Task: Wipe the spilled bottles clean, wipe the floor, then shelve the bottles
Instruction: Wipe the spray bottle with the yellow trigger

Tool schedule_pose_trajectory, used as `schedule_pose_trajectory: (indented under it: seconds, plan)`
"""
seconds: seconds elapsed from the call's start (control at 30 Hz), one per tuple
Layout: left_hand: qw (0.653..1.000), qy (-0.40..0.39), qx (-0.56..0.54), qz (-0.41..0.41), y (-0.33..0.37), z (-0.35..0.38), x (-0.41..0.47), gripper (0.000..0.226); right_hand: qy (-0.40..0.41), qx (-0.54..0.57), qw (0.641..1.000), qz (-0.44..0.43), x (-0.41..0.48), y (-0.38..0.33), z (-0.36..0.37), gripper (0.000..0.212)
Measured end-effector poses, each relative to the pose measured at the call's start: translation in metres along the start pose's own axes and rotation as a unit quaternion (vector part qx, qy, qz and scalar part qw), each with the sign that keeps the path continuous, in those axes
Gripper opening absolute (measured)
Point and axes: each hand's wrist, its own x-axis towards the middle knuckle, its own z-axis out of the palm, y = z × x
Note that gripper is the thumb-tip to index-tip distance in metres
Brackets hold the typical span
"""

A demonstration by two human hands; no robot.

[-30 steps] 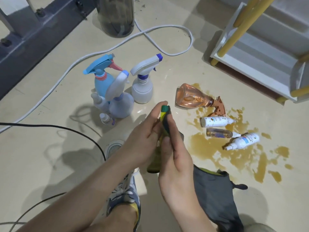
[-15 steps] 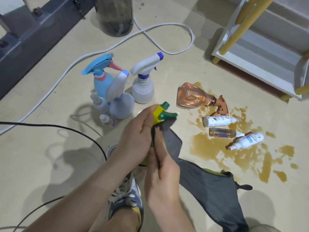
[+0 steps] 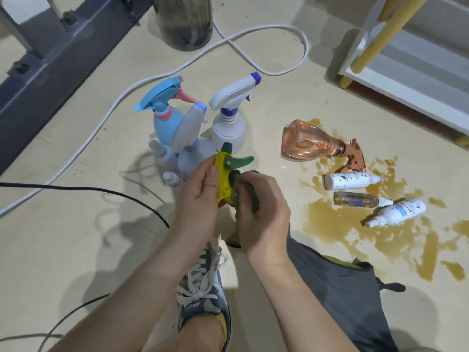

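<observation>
My left hand (image 3: 198, 199) grips the yellow and green trigger head of a spray bottle (image 3: 224, 174) held over the floor. Around the bottle's neck and body my right hand (image 3: 264, 214) holds a grey cloth (image 3: 337, 283), whose loose end trails to the floor at the lower right. A brown spill (image 3: 337, 224) spreads over the floor on the right. In it lie a clear orange spray bottle (image 3: 309, 143), a white bottle (image 3: 347, 181), a small amber bottle (image 3: 360, 199) and another white bottle (image 3: 398, 212).
Upright sprayers stand behind my hands: a blue one (image 3: 165, 120), a white one (image 3: 229, 118) and several small bottles. The white shelf (image 3: 416, 72) with yellow posts is at the upper right. A white cable (image 3: 152, 77), a black cable (image 3: 101, 191) and a dark container (image 3: 185, 21) lie around. My shoe (image 3: 203, 295) is below.
The bottle's trigger head has turned so the green lever points right. My right hand slid up from the lower body and now wraps the cloth round the neck.
</observation>
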Motion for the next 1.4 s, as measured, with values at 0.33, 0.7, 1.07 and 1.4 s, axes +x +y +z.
schedule_pose_trajectory:
  seconds: [0.33, 0.7, 1.07, 1.4]
  plan:
    - [1.0, 0.001, -0.02, -0.004, 0.001, 0.002, -0.004, 0.028, -0.043, 0.045, 0.995, 0.078, 0.014, -0.022, -0.011, 0.011]
    - [0.999, 0.029, 0.006, -0.043, -0.012, 0.002, -0.004, 0.033, -0.162, -0.075, 0.984, 0.0, -0.006, -0.001, -0.022, 0.012]
    - [0.994, -0.097, -0.022, -0.053, -0.008, 0.007, -0.014, 0.025, 0.074, 0.063, 0.993, 0.072, 0.011, -0.024, -0.009, 0.014]
    - [0.991, -0.13, 0.01, -0.036, -0.005, 0.018, -0.007, 0.014, 0.071, 0.042, 0.993, 0.083, 0.027, -0.007, -0.018, 0.01]
